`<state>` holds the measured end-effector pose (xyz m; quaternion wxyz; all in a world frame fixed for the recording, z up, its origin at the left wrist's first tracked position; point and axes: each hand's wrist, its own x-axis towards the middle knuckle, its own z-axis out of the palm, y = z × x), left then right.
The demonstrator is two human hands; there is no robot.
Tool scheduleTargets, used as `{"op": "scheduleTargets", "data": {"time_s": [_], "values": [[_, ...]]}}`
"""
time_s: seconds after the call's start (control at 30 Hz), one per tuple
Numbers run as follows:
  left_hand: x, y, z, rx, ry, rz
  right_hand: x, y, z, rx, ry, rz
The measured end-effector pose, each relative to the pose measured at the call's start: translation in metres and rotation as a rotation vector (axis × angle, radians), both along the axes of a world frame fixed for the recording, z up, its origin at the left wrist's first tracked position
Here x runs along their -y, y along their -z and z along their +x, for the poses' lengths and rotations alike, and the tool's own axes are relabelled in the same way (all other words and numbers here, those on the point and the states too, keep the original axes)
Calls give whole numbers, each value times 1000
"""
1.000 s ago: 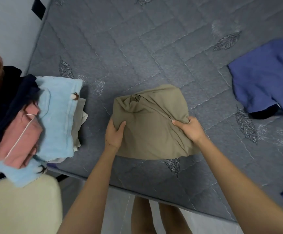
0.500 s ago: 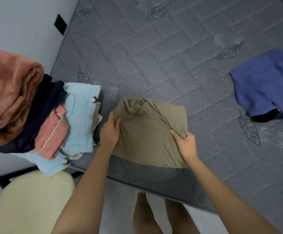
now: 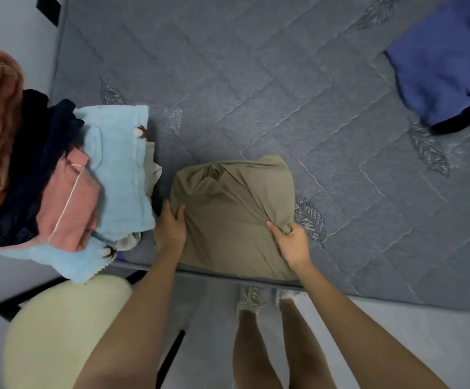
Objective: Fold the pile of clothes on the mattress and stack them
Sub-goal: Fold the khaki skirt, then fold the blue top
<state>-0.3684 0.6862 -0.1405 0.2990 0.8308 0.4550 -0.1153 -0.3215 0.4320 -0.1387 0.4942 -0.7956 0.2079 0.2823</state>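
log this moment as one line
stage: folded khaki garment at mattress edge | left hand: grips its left side | right hand: pinches its right side | stack: at left | pending: blue garment, far right

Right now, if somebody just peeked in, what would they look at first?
Probably the tan garment in the middle, at the near edge of the grey mattress, with the left hand and the right hand gripping its two sides. Next comes the stack of folded clothes on the left, then the blue garment lying loose at the far right.
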Motion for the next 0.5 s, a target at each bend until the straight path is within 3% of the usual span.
{"op": "scheduleTargets", "data": {"time_s": [0.13, 0.27, 0.43, 0.5], "values": [[2, 12, -5, -13, -48, 22, 1, 16, -5, -26, -70, -145], [10, 9, -6, -60, 7, 71, 5, 10, 13, -50, -356, -374], [41, -28, -3, 38, 420, 270, 12, -36, 29, 118, -519, -547], [57, -55, 9, 36, 560, 260, 17, -63, 37, 171, -597, -603]]}}
